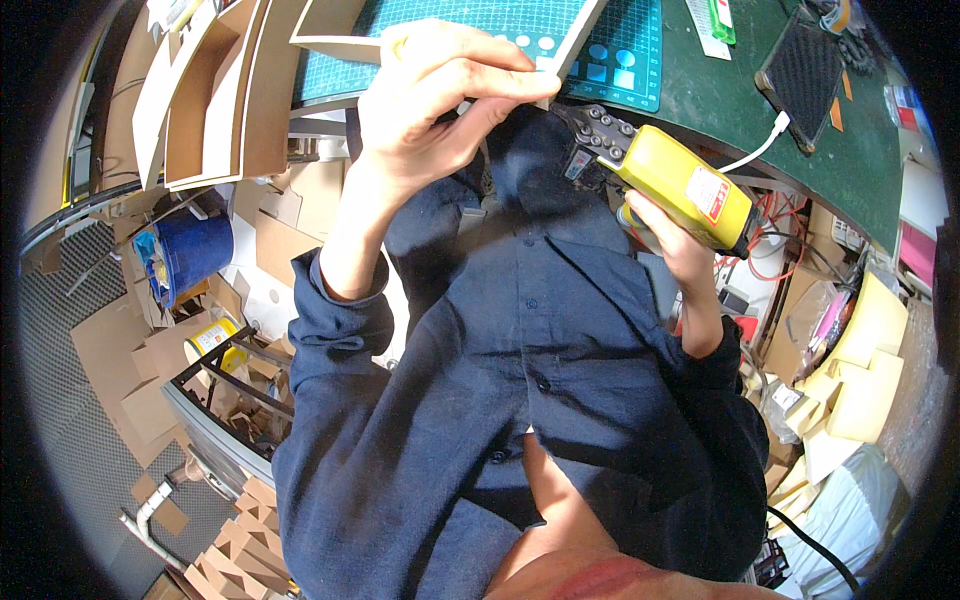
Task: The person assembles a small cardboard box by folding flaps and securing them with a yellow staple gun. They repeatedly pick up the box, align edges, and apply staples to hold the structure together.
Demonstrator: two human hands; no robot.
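My left hand (440, 105) pinches the near end of a thin tan board strip (578, 45) above the cutting mat. My right hand (672, 235) is wrapped round a yellow handheld power tool (680, 185) with a red-and-white label, its grip partly hidden by my fingers. Several round metal bolt heads show on the tool's dark front end, which points up and left toward the strip, a little apart from it. Behind my left hand, another tan board piece (335, 45) rests over the teal cutting mat (625, 85). I cannot tell whether the two pieces join.
The green table (740, 95) carries a dark phone-like device (803, 75) with a white cable (760, 150). Tan curved boxes (215, 110) stand at the left. A blue bin (190, 255), cardboard scraps (245, 550) and yellow foam blocks (865, 375) lie lower around me.
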